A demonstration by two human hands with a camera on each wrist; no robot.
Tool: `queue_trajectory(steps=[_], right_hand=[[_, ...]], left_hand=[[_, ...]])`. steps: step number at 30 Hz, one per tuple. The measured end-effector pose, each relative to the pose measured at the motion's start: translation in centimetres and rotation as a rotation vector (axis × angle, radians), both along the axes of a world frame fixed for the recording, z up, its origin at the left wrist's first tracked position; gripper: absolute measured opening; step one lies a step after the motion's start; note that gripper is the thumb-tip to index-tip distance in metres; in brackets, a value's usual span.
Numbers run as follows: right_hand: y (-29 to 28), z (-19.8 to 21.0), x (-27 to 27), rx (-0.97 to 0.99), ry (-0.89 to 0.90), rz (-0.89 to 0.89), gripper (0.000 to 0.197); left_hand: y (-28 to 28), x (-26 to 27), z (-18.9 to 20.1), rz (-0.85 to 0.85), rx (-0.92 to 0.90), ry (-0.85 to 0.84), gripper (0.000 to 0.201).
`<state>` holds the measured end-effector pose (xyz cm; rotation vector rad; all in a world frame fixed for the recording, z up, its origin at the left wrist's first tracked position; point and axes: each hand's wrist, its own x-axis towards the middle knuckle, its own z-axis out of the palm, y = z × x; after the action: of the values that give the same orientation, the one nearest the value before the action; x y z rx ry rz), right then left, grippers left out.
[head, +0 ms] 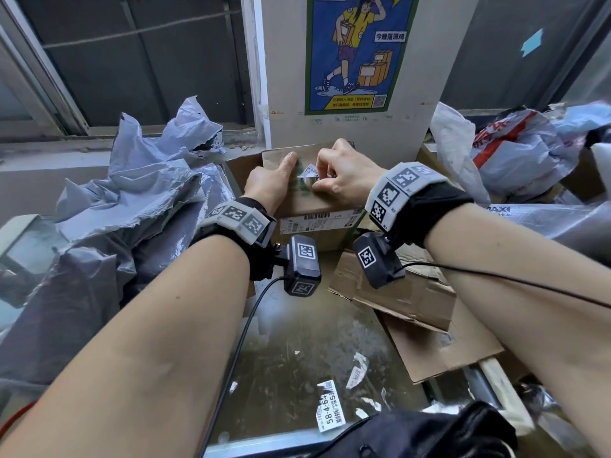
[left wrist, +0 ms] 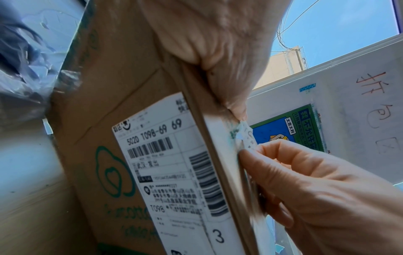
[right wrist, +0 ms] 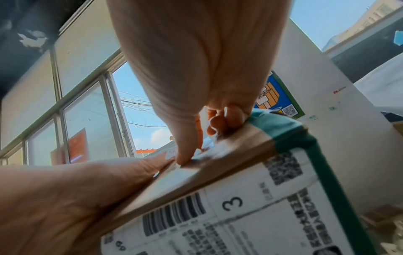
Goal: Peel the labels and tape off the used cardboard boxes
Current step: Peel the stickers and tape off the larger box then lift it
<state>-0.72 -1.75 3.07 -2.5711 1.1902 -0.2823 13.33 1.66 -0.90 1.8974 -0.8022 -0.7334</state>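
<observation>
A brown cardboard box (head: 310, 203) stands at the middle of the table, with a large white shipping label (head: 322, 222) on its near face and green tape (right wrist: 283, 127) round its right end. My left hand (head: 281, 175) lies flat on the box top with straight fingers, pressing it down. My right hand (head: 318, 179) pinches a small white label (head: 305, 170) whose edge curls up off the top. The left wrist view shows that small label (left wrist: 247, 136) lifted at the box edge, between the right hand (left wrist: 305, 181) and the left hand's fingertips (left wrist: 237, 110).
Crumpled grey mailing bags (head: 132, 193) pile up on the left, more bags (head: 515, 153) on the right. A white board with a blue poster (head: 357, 54) stands behind the box. Flattened cardboard (head: 413, 309) lies right of centre. Peeled label scraps (head: 330, 408) litter the metal table (head: 291, 342).
</observation>
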Motion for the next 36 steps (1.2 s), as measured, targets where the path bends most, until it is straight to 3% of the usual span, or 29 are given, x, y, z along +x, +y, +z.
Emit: queue_trajectory(steps=[4,8,12,18,23,26,29,32,36], right_hand=[[-0.1,-0.2,0.6,-0.023,0.096,-0.002,0.028],[-0.1,-0.3,0.5,-0.068,0.077,-0.034,0.027],[-0.4,-0.3,-0.2,-0.048,-0.046,-0.078,0.015],[-1.1,-0.7,-0.8,0.033,-0.191,-0.113,0.013],[-0.9,-0.1,-1.6,0.274,-0.517,-0.094,0.025],[-0.5,-0.3,-1.7,-0.007,-0.253,-0.040,0.045],[-0.1,-0.6,-1.4,-0.173,0.011,-0.015,0.048],[-0.2,-0.5,-0.8,-0.227,0.145,0.010,0.038],[-0.3,0.4,0.2,-0.161,0.292,0.065,0.028]], left_hand=[[0.2,0.1,-0.2,-0.005,-0.006,0.009,0.075],[0.0,0.2,-0.2,-0.009,-0.023,0.012,0.074],[-0.2,0.2,-0.1,-0.012,-0.027,0.021,0.072],[-0.4,0.3,-0.1,-0.006,-0.041,0.034,0.069],[-0.3,0.4,-0.4,-0.010,-0.033,0.026,0.071],[-0.2,0.6,-0.4,-0.014,-0.031,0.024,0.072],[-0.2,0.6,-0.3,-0.012,-0.022,0.015,0.073],[-0.3,0.6,-0.2,-0.010,-0.025,0.005,0.074],[-0.3,0.7,-0.5,-0.014,-0.031,0.019,0.073]])
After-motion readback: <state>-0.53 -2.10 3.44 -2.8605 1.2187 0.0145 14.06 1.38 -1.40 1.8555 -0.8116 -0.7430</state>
